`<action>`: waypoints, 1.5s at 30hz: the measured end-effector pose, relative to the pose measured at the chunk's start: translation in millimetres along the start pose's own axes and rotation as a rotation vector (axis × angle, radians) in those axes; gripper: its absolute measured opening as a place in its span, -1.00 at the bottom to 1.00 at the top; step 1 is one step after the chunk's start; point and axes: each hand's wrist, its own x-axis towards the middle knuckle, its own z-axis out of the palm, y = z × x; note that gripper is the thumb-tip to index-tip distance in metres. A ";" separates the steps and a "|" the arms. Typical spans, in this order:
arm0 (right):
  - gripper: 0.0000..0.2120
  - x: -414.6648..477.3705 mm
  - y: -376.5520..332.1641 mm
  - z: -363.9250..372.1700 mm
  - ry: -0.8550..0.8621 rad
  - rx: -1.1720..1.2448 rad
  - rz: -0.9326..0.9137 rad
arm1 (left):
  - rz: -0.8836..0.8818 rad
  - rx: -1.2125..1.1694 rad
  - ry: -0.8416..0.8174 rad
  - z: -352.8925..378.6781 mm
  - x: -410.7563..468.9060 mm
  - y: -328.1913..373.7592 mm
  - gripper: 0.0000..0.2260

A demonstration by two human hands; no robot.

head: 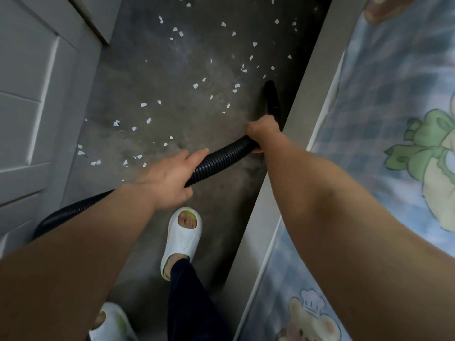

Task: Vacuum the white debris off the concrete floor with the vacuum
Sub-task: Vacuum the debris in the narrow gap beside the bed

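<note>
Floor (221, 212): white debris (195, 85); left hand (170, 175), right hand (263, 130) seemingly grip hose (221, 158).

Mottled grey concrete floor (221, 193), narrow strip between white cabinet (24, 94) and bed frame (302, 94), white debris (195, 85) – small angular flakes – scattered across far and left areas, two white slippers (182, 242) planted near side, black vacuum nozzle (270, 97) tip down beside the frame.

One ribbed black hose (221, 159), with one black nozzle (270, 97). Two hands: the left hand (170, 178) and the right hand (264, 130). Two white slippers: the front slipper (183, 239) and the rear slipper (110, 323). White debris scraps (195, 85): several dozen, too scattered to count exactly.
</note>
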 end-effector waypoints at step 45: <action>-0.24 -87.0 -22.8 40.0 -0.060 -0.564 -0.245 | -0.129 -0.160 -0.212 26.2 -95.4 -33.3 -0.75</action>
